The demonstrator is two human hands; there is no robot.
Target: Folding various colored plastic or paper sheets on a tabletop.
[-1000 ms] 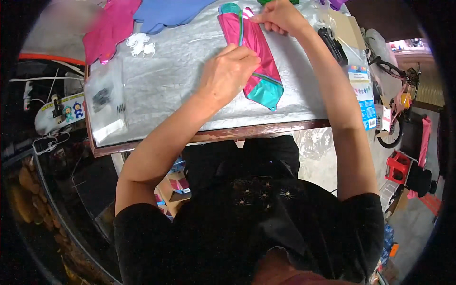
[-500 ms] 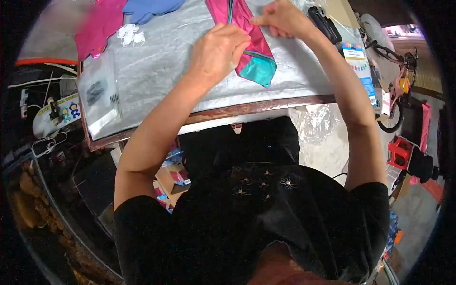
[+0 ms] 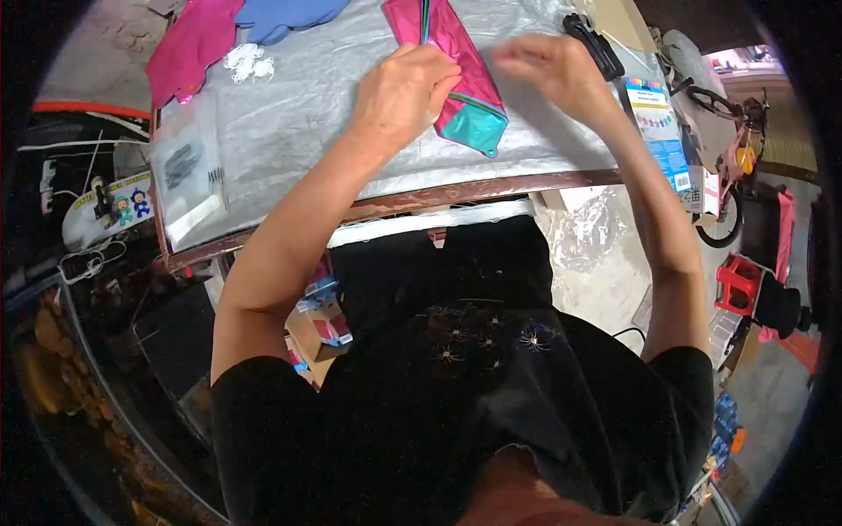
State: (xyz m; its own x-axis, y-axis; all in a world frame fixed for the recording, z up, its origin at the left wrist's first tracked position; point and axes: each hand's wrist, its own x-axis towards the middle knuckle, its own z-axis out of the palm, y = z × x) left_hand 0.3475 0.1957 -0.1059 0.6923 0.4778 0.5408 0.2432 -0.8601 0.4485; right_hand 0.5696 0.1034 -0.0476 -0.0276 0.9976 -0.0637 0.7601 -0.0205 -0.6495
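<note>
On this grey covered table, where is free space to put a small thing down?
The widest bare patch of the grey covered table lies between the clear plastic bags at the left edge and the left hand. It is crowded around the folded magenta and teal fabric piece, the right hand and the black scissors.

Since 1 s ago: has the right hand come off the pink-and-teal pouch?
Yes. The right hand has lifted off the pink-and-teal pouch and shifted right, toward the black scissors. The left hand stays pressed on the pouch.

Magenta pouch (image 3: 456, 53) with teal end, silver-grey table cover (image 3: 298, 114), blue cloth (image 3: 285, 13).
</note>
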